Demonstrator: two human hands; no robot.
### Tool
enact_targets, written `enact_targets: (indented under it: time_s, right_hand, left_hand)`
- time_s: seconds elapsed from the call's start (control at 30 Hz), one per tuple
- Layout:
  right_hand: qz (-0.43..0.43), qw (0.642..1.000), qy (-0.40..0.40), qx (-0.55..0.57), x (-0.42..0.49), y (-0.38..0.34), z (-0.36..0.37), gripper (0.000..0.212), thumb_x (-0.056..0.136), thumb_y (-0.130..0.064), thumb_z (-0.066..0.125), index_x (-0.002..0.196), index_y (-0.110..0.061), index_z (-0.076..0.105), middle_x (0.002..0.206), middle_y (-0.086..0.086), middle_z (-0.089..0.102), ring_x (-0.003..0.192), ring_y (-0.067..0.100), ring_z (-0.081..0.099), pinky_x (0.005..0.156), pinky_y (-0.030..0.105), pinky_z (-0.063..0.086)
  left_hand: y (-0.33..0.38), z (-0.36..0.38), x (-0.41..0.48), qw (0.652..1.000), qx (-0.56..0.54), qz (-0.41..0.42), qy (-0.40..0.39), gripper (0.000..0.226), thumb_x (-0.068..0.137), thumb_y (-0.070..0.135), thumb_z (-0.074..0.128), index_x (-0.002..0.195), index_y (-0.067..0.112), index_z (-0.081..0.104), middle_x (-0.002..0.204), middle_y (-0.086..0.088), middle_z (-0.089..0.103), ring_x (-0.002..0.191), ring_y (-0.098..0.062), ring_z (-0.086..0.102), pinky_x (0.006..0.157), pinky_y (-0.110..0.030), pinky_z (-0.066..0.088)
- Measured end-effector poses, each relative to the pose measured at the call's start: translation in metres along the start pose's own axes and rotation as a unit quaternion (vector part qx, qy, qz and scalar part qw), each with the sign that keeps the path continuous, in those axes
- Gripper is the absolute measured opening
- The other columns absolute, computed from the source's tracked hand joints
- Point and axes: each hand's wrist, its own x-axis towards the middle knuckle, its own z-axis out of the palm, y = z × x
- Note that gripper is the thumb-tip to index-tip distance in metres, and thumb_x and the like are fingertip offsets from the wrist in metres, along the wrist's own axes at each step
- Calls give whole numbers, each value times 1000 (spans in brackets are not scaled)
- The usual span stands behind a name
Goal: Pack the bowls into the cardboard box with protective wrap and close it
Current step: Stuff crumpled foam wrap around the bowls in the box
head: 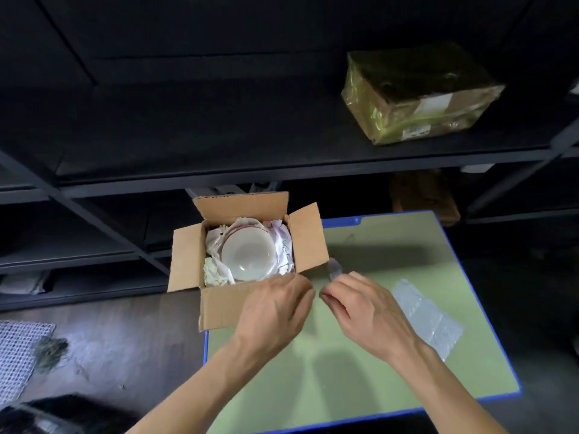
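Right hand (pixel 369 311) pinches clear wrap (pixel 334 270); the box (pixel 188 261) lies at ten o'clock. Left hand (pixel 272 311) is nearer, its hold unclear.

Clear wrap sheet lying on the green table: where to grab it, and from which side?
Wrap sheet lies flat on the table, so no side to clamp. Likely best: pinch its narrow end nearest the box, coming from the left, fingers sliding under the edge.
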Motion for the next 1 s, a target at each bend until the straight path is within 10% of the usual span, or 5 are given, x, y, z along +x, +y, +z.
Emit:
enact_targets:
  time_s: [0.43, 1.0]
  right_hand:
    - [153, 976, -154, -7, -27, 104, 50, 31, 99, -36, 52, 127, -25, 60, 123, -7, 60, 117, 19, 53, 85, 36, 48]
    - [104, 970, -218, 23, -21, 120, 55, 19, 92, -24, 49, 111, -20, 52, 108, -3, 53, 105, 21, 51, 78, 35, 45]
  left_hand:
    - [30, 83, 0, 985, 106, -29, -130, 35, 96, 36, 33, 113, 22, 60, 102, 3, 59, 89, -21, 58, 70, -33, 48]
    - [37, 95, 6, 976, 76, -101, -178, 60, 98, 27, 47, 152, 26, 21, 158, 2, 22, 126, -23, 44, 93, -35, 50]
